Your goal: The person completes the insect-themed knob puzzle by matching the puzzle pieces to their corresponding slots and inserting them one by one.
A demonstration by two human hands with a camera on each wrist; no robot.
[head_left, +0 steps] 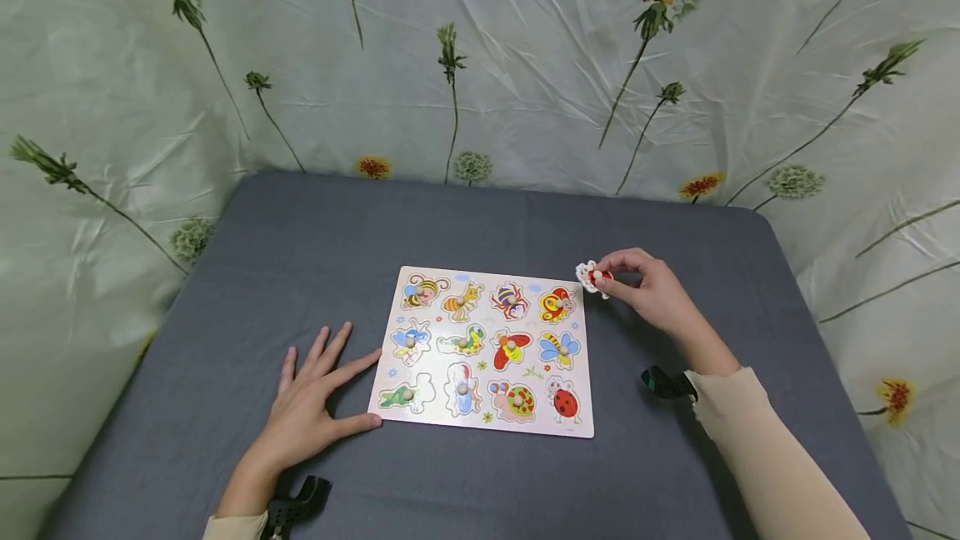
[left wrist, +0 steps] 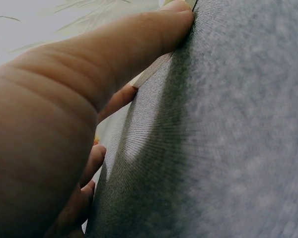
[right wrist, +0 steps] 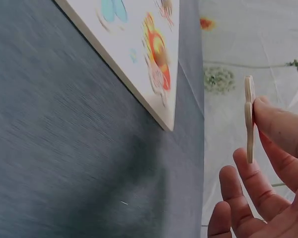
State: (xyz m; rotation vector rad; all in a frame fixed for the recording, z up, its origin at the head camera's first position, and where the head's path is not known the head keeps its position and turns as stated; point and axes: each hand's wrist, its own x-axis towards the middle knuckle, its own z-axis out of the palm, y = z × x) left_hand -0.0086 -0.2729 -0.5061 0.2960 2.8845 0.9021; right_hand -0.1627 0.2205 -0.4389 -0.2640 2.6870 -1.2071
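A wooden peg puzzle board (head_left: 482,428) with several colourful insect pieces lies flat on the table. My left hand (head_left: 311,398) rests beside its left edge, fingers spread, with thumb and index fingertips right at the edge. In the left wrist view the thumb (left wrist: 134,42) meets the board's side. Just off the board's top right corner, my right hand (head_left: 652,290) pinches a small red and white puzzle piece (head_left: 587,277) by its knob. The right wrist view shows that piece (right wrist: 249,119) edge-on, raised above the table, the other fingers loosely bent.
A grey cloth covers the table (head_left: 465,223). Behind it hangs a pale curtain (head_left: 525,65) printed with flowers. The lower right ladybug spot (head_left: 564,400) on the board shows no knob. Dark straps (head_left: 667,383) circle both wrists.
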